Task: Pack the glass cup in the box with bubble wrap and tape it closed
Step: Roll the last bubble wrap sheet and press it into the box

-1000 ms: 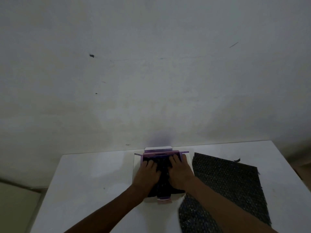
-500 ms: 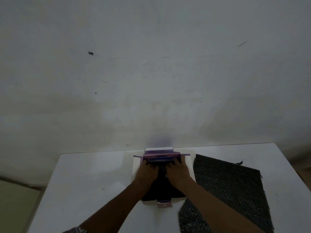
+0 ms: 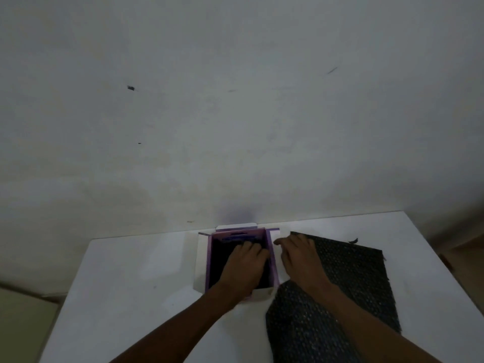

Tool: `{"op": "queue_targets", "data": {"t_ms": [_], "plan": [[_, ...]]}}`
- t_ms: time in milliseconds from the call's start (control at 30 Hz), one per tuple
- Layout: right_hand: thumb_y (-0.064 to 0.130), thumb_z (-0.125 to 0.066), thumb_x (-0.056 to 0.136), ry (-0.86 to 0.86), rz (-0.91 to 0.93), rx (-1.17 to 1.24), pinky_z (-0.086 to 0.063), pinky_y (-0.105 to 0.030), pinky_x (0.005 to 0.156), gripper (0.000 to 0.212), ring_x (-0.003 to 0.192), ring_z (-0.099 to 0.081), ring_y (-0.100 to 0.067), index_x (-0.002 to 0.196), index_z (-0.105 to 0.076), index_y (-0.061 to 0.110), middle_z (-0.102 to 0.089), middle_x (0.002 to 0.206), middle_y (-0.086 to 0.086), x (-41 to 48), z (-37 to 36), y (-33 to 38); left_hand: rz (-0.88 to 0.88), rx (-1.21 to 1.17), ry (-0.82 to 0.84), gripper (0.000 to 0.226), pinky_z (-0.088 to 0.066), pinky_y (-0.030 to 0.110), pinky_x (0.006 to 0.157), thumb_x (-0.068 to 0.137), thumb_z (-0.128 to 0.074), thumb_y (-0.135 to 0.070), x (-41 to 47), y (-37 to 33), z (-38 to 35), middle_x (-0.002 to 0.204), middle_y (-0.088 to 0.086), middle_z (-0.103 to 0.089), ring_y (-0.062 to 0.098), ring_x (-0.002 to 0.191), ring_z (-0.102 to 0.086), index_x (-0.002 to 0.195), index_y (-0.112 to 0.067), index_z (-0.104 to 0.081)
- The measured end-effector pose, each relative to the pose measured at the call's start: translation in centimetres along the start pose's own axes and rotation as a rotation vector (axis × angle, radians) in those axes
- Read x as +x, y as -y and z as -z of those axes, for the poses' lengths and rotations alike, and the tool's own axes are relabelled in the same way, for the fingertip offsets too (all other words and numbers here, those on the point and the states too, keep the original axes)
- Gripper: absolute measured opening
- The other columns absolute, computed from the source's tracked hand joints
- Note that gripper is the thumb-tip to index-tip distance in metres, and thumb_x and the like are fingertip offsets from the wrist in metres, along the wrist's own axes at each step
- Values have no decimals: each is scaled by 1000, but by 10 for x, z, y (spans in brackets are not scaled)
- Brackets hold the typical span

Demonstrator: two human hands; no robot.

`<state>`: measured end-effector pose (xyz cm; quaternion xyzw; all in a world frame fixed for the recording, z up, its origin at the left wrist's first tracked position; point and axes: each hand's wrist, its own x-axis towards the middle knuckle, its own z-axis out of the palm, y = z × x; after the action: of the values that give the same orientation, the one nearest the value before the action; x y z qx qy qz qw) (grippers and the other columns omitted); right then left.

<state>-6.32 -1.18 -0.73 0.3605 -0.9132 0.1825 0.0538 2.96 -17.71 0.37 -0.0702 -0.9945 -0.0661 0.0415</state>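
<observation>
A purple and white box (image 3: 209, 260) lies open at the back middle of the white table (image 3: 125, 297), its flaps spread. Dark bubble wrap fills its inside. My left hand (image 3: 245, 267) presses flat on that dark wrap inside the box, fingers straight. My right hand (image 3: 298, 255) is outside the box, just right of its right wall, resting with relaxed fingers on the edge of a loose black bubble wrap sheet (image 3: 351, 279). The glass cup is hidden; I cannot see it.
The loose bubble wrap sheet covers the right half of the table up to the front edge. A plain wall (image 3: 235, 113) rises right behind the table. Bare table surface lies left of the box. No tape is in view.
Both hands were pressing side by side inside the box. My right hand has come out and moved right onto the loose bubble wrap sheet; my left hand stays in the box.
</observation>
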Motion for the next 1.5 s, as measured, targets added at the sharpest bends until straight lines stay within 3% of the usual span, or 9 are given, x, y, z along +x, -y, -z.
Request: {"op": "queue_targets", "data": {"t_ms": [167, 400, 567, 733, 1000, 1100, 1267, 1400, 1500], "plan": [[11, -53, 89, 177, -233, 255, -45, -25, 78, 17, 81, -58, -11, 89, -64, 24, -67, 90, 2, -81, 17, -51, -468, -276, 95, 13, -46, 37, 69, 85, -51, -16, -23, -87, -43, 92, 10, -57, 26, 84, -50, 94, -14, -59], [47, -48, 91, 714, -401, 31, -34, -29, 102, 44, 122, -46, -24, 125, -52, 19, -48, 138, -10, -222, 27, -90, -289, -80, 758, 49, -17, 65, 109, 98, -42, -18, -69, -131, -100, 155, 18, -13, 39, 141, -11, 145, -12, -30], [88, -33, 47, 922, -317, 17, -5, -46, 116, 127, 143, -9, -30, 150, -5, 19, -6, 157, -4, -255, 31, -86, -184, -258, 573, 50, -34, 40, 105, 90, -30, -34, -54, -130, -92, 138, 12, -46, 31, 125, -44, 133, -14, -47], [25, -35, 96, 513, -263, -51, -33, -29, 107, 37, 99, -57, -30, 128, -50, 17, -63, 113, -14, -255, 24, -114, 37, -414, 359, 21, -44, 26, 84, 96, -42, -22, -27, -126, -85, 110, 9, -62, 22, 98, -59, 113, -14, -53], [33, -52, 94, 410, -351, 43, -45, -29, 84, 19, 94, -59, -17, 107, -58, 21, -63, 106, 0, -150, 73, -170, -218, -123, -15, 43, -49, 45, 93, 75, -66, -30, 23, -142, -74, 121, 7, -59, 25, 111, -56, 116, -21, -58], [33, -50, 93, 383, -370, 14, -35, -38, 95, 16, 96, -57, -20, 100, -59, 22, -64, 101, 0, -113, 66, -187, -345, -109, 62, 37, -52, 36, 87, 74, -66, -34, 29, -153, -92, 112, 2, -65, 20, 102, -62, 110, -24, -61], [40, -67, 80, 235, -298, -198, -39, -49, 95, 41, 109, -58, -30, 113, -61, 16, -65, 115, -8, -90, 41, -206, -146, -29, 362, 94, -55, 42, 83, 27, -90, -50, 44, -150, -131, 112, 6, -69, 24, 98, -68, 113, -21, -69], [71, -40, 82, 389, -134, -123, -34, -49, 104, 78, 123, -49, -32, 136, -43, 14, -50, 136, -12, -122, 29, -202, -56, 26, 331, 76, -57, 43, 75, 32, -95, -31, 52, -141, -152, 102, 7, -72, 25, 85, -70, 104, -20, -73], [55, -49, 82, 636, -2, -189, -25, -47, 109, 72, 126, -44, -32, 139, -35, 13, -45, 139, -12, -155, 23, -206, -90, -9, 248, 53, -56, 35, 67, 44, -90, -18, 58, -135, -153, 89, 1, -72, 18, 72, -68, 94, -22, -74]]}}
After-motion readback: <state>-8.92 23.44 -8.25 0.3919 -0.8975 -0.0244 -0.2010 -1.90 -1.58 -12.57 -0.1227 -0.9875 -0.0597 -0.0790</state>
